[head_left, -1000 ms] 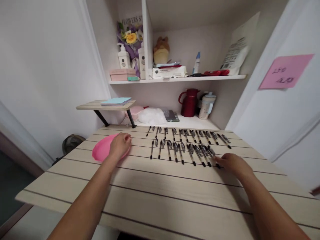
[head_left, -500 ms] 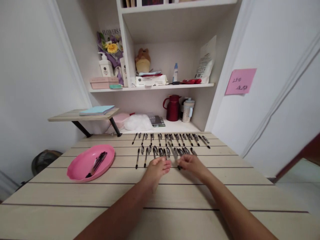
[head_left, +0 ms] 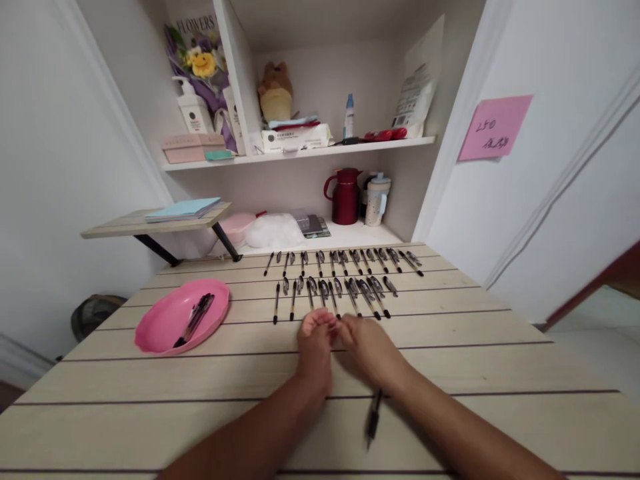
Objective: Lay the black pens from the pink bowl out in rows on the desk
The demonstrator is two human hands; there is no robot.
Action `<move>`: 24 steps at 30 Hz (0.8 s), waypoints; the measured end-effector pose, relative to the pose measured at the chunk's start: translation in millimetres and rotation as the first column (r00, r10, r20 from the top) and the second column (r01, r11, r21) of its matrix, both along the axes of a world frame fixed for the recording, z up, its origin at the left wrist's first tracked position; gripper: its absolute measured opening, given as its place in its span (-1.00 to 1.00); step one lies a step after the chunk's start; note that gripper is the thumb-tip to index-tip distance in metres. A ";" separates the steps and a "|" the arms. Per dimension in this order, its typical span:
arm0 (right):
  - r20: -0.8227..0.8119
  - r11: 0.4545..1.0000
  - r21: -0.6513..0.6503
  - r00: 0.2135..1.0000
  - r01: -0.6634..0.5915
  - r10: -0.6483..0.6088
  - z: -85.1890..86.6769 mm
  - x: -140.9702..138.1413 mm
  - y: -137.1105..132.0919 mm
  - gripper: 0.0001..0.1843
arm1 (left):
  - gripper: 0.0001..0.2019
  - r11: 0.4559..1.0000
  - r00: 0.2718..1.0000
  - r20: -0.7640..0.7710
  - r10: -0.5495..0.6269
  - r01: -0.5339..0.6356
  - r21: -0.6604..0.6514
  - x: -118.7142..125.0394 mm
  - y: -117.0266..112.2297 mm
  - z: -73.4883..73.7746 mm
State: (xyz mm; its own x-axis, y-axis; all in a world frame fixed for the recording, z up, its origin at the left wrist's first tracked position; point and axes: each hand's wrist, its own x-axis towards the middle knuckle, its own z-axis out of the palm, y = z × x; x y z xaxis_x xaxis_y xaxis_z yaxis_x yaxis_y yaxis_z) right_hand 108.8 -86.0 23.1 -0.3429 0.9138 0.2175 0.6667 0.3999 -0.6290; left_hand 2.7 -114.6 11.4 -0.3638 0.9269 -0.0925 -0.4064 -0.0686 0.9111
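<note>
My hands meet fingertip to fingertip over the wooden table (head_left: 450, 360), just in front of two rows of black pens (head_left: 345, 277) laid side by side with their caps. The fingers of my left hand (head_left: 315, 347) are curled in a pinch; what they hold is hidden. My right hand (head_left: 373, 350) is closed too, and a black pen (head_left: 373, 417) sticks out from under its wrist toward me, blurred. A pink plate (head_left: 155, 333) to the left holds a few pens (head_left: 196, 317).
Behind the table is a shelf alcove with a red jug (head_left: 345, 197), a pale cup (head_left: 376, 200), bottles and boxes. A small raised shelf (head_left: 125, 223) with a blue notebook stands at the back left. A pink note (head_left: 494, 127) is stuck on the right wall.
My left hand left the pink plate, where pens now lie, and came to the middle. My right hand drew back from the pen row with a pen; both hands now touch.
</note>
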 end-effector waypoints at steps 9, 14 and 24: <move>-0.605 0.981 -0.180 0.794 -0.075 -0.051 -13.8 -4.3 5.1 -0.61 | -0.87 0.224 0.040 -0.988 -0.146 0.975 0.007 8.5 -54.6 7.8; -0.746 0.954 -0.234 0.664 -0.190 -0.051 -5.6 -0.6 6.0 -0.60 | -0.88 0.120 -0.094 -0.956 0.278 0.991 -0.062 37.6 -36.2 -1.3; -0.371 0.870 0.056 0.819 0.490 -0.437 11.2 74.0 65.9 -0.71 | -0.88 0.331 -0.046 -0.969 0.242 0.943 0.038 33.5 -28.8 11.7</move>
State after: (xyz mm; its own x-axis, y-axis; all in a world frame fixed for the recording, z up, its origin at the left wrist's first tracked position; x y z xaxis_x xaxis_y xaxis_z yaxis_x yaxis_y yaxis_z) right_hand 182.8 -20.1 34.3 0.2319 0.8954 0.3800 0.5542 0.1995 -0.8082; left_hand 36.2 -143.4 23.1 0.8601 0.3031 0.4103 0.2547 -0.9521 0.1693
